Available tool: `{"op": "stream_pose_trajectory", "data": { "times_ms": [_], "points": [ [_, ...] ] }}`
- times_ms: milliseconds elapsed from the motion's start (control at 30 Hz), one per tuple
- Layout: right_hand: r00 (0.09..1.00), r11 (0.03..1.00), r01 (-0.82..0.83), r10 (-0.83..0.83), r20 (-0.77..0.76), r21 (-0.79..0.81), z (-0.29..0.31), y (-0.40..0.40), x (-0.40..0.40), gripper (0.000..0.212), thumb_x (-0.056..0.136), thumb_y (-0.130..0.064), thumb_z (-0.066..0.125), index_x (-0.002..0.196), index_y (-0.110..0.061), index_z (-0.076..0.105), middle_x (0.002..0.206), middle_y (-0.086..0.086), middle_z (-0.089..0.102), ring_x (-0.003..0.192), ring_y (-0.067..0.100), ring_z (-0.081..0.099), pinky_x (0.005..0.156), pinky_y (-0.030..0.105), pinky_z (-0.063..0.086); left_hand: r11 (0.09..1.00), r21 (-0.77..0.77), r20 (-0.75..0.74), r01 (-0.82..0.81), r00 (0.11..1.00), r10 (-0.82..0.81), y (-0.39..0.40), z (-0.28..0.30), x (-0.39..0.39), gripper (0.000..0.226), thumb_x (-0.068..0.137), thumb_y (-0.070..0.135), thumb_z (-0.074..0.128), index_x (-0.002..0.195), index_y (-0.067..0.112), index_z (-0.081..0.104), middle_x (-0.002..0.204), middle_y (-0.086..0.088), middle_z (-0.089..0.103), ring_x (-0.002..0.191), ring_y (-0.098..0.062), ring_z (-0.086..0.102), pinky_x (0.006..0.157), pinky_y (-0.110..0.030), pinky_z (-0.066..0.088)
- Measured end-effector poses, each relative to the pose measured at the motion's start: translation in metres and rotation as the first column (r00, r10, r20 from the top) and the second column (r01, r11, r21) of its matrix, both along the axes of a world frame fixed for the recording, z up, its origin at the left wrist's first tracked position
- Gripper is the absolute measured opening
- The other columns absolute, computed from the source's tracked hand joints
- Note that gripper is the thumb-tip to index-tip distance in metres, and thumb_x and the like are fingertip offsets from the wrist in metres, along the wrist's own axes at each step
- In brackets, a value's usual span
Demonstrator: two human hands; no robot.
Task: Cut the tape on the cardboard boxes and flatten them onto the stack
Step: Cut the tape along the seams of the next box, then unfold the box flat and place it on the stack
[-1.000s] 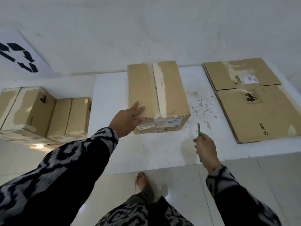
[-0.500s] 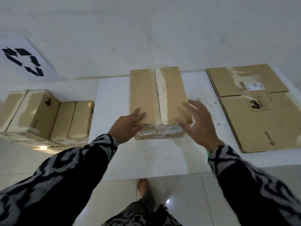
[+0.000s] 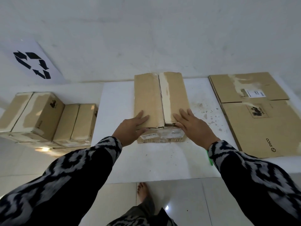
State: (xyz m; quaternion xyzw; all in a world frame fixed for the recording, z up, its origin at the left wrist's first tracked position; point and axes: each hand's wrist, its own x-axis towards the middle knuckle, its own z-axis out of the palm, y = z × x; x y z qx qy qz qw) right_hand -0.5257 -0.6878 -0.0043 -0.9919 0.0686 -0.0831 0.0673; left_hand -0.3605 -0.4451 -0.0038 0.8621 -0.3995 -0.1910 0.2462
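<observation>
A brown cardboard box (image 3: 151, 98) stands on the white board (image 3: 162, 157) in front of me. A pale strip of tape (image 3: 167, 98) runs along its top seam, and the flaps gape slightly at the near end. My left hand (image 3: 132, 128) lies flat on the left flap at the near corner. My right hand (image 3: 193, 126) lies flat on the right flap, fingers straight. A green cutter (image 3: 210, 159) lies on the board, mostly hidden under my right sleeve. The stack of flattened boxes (image 3: 260, 121) lies to the right.
Several taped boxes (image 3: 48, 118) stand on the floor at the left. A recycling sign (image 3: 32, 64) hangs on the white wall behind. My bare foot (image 3: 143, 191) stands on the tiles at the board's near edge.
My right hand has set the green cutter down on the board and come to rest on the box's right flap. My left hand stayed on the left flap.
</observation>
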Motion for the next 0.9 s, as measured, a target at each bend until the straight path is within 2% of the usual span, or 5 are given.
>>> {"op": "stream_pose_trajectory", "data": {
  "times_ms": [267,567,633,733,900],
  "points": [
    [0.958,0.894,0.123,-0.221,0.183,0.432,0.008,0.014,-0.014,0.047,0.106,-0.037,0.032,0.148,-0.02,0.045,0.146,-0.008,0.048,0.129,0.006,0.048,0.103,0.027,0.045,0.992,-0.128,0.032,-0.019,0.999,0.023,0.005,-0.006,-0.008,0.065,0.099,0.033,0.056,0.155,0.026,0.025,0.161,0.012,0.01,0.145,-0.007,0.023,0.118,-0.024,0.021],
    [0.24,-0.326,0.298,-0.884,-0.401,0.897,-0.004,0.025,-0.025,0.043,0.099,-0.038,0.051,0.126,-0.004,0.049,0.127,0.016,0.055,0.1,0.026,0.062,0.075,0.041,0.056,0.886,-0.343,-0.209,-0.312,0.945,0.252,0.015,-0.023,-0.017,0.056,0.095,0.041,0.058,0.146,0.028,0.039,0.152,0.009,0.04,0.136,-0.015,0.045,0.104,-0.037,0.049],
    [0.149,-0.072,0.46,-0.976,-0.157,0.885,0.004,0.043,-0.031,0.047,0.094,-0.032,0.062,0.127,-0.003,0.046,0.133,0.018,0.043,0.106,0.026,0.047,0.089,0.046,0.048,0.88,-0.366,-0.203,-0.303,0.949,0.243,0.015,-0.026,-0.017,0.051,0.09,0.037,0.066,0.137,0.036,0.047,0.152,0.009,0.038,0.136,-0.016,0.045,0.097,-0.035,0.054],
    [0.675,0.724,0.442,-0.657,0.335,0.53,0.019,0.085,-0.024,0.037,0.09,-0.047,0.055,0.112,-0.017,0.062,0.113,-0.004,0.053,0.105,0.012,0.042,0.091,0.041,0.039,0.867,-0.394,-0.177,-0.305,0.951,0.254,0.011,-0.03,-0.019,0.05,0.086,0.03,0.074,0.131,0.037,0.053,0.152,0.008,0.04,0.136,-0.015,0.045,0.098,-0.035,0.053],
    [0.952,0.925,0.254,-0.291,0.098,0.282,0.011,0.107,0.028,0.08,0.086,-0.067,0.048,0.15,-0.024,0.028,0.157,0.003,0.023,0.144,0.024,0.018,0.113,0.039,0.019,0.774,-0.352,-0.483,-0.527,0.81,0.332,0.008,-0.021,-0.029,0.042,0.099,0.033,0.056,0.14,0.034,0.045,0.145,0.014,0.046,0.129,-0.009,0.049,0.103,-0.032,0.047]
  ]
}}
